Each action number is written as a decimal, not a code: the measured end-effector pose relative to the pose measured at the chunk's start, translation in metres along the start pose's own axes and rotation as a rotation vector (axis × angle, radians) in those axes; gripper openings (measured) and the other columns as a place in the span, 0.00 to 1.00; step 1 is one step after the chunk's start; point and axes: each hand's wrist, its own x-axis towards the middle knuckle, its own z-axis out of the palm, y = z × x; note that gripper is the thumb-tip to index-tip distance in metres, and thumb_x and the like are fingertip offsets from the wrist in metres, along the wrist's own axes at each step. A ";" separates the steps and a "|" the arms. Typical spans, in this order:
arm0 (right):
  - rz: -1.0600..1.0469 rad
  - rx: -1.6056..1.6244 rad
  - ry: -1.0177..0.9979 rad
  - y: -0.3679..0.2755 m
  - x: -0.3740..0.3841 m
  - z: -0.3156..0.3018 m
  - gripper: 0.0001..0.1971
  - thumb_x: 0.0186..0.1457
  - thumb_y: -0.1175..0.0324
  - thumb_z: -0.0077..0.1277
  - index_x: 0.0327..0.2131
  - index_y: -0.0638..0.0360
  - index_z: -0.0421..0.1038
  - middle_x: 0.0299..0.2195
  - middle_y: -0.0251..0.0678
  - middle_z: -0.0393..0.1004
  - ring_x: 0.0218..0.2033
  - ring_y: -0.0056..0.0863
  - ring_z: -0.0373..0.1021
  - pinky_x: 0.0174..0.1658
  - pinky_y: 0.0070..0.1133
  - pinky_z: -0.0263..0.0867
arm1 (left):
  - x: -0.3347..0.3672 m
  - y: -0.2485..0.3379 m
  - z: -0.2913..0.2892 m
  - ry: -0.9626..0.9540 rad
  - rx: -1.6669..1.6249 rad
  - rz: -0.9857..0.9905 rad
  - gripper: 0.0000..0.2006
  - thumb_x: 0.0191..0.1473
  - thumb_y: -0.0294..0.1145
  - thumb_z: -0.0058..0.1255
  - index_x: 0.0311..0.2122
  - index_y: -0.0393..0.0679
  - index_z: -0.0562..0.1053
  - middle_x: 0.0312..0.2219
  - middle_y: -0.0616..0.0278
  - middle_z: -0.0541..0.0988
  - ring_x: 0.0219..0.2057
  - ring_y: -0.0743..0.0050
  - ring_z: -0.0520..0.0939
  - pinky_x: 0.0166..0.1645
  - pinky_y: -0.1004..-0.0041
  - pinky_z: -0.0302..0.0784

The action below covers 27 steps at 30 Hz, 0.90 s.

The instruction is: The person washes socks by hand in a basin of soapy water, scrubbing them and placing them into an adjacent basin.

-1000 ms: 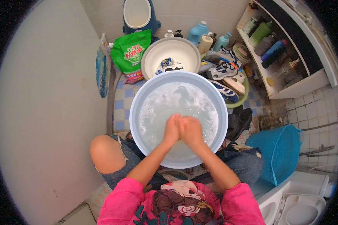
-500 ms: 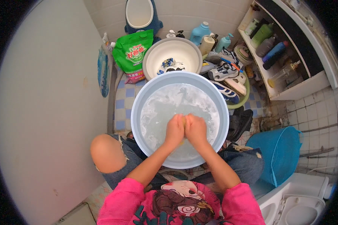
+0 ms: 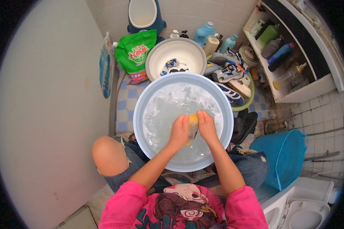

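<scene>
Gripping a small yellow cloth between them, the left hand and right hand are both closed on it at the frame's centre, above soapy water in a pale blue basin. Just above it sits a white basin; upper left, a green detergent bag.

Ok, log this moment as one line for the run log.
left hand: grips yellow cloth | right hand: grips same cloth | over: blue basin, soapy water | behind: white basin
</scene>
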 end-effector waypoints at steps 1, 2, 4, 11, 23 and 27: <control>0.070 0.256 -0.009 0.005 0.001 0.000 0.11 0.52 0.68 0.38 0.21 0.64 0.63 0.18 0.44 0.66 0.21 0.42 0.64 0.25 0.30 0.58 | 0.003 -0.003 -0.002 -0.003 -0.002 0.001 0.12 0.54 0.34 0.36 0.26 0.35 0.66 0.18 0.55 0.67 0.21 0.71 0.68 0.28 0.72 0.64; 0.071 0.255 -0.011 0.001 0.000 -0.001 0.11 0.52 0.68 0.38 0.21 0.64 0.63 0.18 0.44 0.66 0.21 0.42 0.64 0.25 0.30 0.58 | 0.008 -0.004 -0.008 -0.012 -0.028 -0.055 0.12 0.55 0.34 0.36 0.26 0.36 0.66 0.18 0.59 0.66 0.21 0.75 0.66 0.28 0.74 0.63; -0.025 0.203 -0.006 -0.020 -0.010 0.002 0.12 0.52 0.67 0.38 0.20 0.65 0.62 0.18 0.44 0.66 0.21 0.42 0.64 0.25 0.28 0.58 | 0.010 -0.006 -0.015 -0.006 -0.045 -0.116 0.12 0.55 0.33 0.36 0.27 0.36 0.66 0.18 0.63 0.66 0.21 0.79 0.64 0.28 0.77 0.62; -0.091 -0.177 0.023 -0.020 -0.004 -0.002 0.11 0.49 0.68 0.41 0.17 0.61 0.61 0.13 0.43 0.63 0.17 0.44 0.62 0.23 0.31 0.56 | -0.008 0.008 0.000 -0.056 0.100 0.038 0.12 0.55 0.33 0.34 0.27 0.36 0.64 0.22 0.50 0.68 0.25 0.54 0.70 0.31 0.66 0.65; -0.460 -0.147 0.063 -0.024 -0.014 0.011 0.11 0.48 0.68 0.41 0.15 0.59 0.63 0.14 0.45 0.64 0.17 0.47 0.62 0.22 0.35 0.56 | 0.014 0.001 -0.010 -0.003 0.083 -0.075 0.14 0.55 0.35 0.33 0.23 0.36 0.62 0.20 0.49 0.66 0.23 0.52 0.67 0.29 0.65 0.62; -0.171 -0.181 0.099 -0.015 -0.007 0.008 0.11 0.48 0.68 0.41 0.16 0.59 0.64 0.14 0.44 0.65 0.17 0.46 0.63 0.23 0.34 0.57 | -0.006 0.008 0.005 -0.051 0.177 0.122 0.15 0.56 0.35 0.31 0.23 0.36 0.62 0.19 0.49 0.67 0.22 0.53 0.68 0.29 0.65 0.62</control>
